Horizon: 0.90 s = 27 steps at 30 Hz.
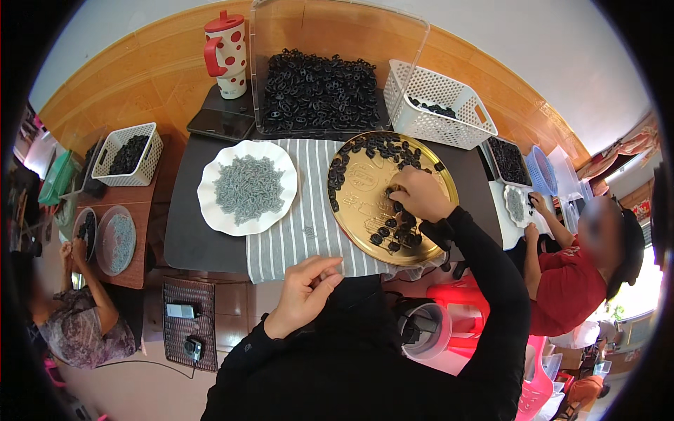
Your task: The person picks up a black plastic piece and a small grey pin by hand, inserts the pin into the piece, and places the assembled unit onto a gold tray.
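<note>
My right hand (pixel 421 193) reaches over a round gold tray (pixel 354 217), its fingertips pinched on a small black plastic piece (pixel 393 194). More black pieces lie along the tray's far and left rim, and a cluster (pixel 397 233) sits near its front right. In front of the table edge hovers my left hand (pixel 306 291), thumb and forefinger drawn together; anything between them is too small to make out. Left of the tray, a white scalloped plate (pixel 208 203) holds a heap of small grey pieces (pixel 248 188). A grey-and-white striped cloth (pixel 270 256) lies under both.
Behind stand a clear bin of black pieces (pixel 319 91), a white perforated basket (pixel 449 126), a dotted tumbler (pixel 228 59) and a dark phone-like slab (pixel 219 124). People work at side tables, left (pixel 84 323) and right (pixel 569 281). A bucket (pixel 428 340) and red stool (pixel 460 309) stand below.
</note>
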Each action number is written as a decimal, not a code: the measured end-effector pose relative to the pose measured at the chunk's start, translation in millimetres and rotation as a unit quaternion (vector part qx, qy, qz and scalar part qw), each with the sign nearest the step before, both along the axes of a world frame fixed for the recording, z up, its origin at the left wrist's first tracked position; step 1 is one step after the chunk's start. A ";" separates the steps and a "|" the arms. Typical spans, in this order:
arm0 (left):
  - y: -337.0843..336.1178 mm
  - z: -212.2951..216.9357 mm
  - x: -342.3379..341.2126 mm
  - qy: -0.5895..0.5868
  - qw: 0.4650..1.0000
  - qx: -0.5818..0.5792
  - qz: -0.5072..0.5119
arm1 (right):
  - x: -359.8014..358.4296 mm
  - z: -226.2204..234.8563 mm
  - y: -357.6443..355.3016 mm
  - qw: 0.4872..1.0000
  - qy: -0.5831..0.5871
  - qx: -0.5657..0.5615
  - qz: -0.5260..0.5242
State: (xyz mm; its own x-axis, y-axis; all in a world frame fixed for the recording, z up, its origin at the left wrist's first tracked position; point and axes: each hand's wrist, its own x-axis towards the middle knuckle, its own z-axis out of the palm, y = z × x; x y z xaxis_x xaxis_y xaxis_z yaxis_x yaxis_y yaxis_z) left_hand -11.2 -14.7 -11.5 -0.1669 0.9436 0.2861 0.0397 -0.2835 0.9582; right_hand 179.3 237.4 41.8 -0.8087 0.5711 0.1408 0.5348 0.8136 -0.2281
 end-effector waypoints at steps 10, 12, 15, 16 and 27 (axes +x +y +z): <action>10.8 22.2 -13.3 0.208 0.967 0.003 0.148 | 15.0 27.4 -13.0 0.995 -0.064 -0.003 -0.071; 13.6 17.9 -17.3 0.278 0.940 0.039 0.195 | 21.6 27.2 -15.2 0.987 -0.113 -0.066 -0.094; 21.0 16.6 -12.2 0.302 0.932 0.044 0.195 | 24.0 10.3 -30.6 0.994 -0.008 -0.107 -0.029; 20.5 18.0 -11.7 0.331 0.921 0.046 0.201 | 16.7 12.3 -37.2 0.993 -0.007 -0.111 -0.029; 14.9 12.3 -18.4 0.362 0.905 0.007 0.225 | 23.3 15.3 -84.3 0.988 -0.009 -0.132 0.085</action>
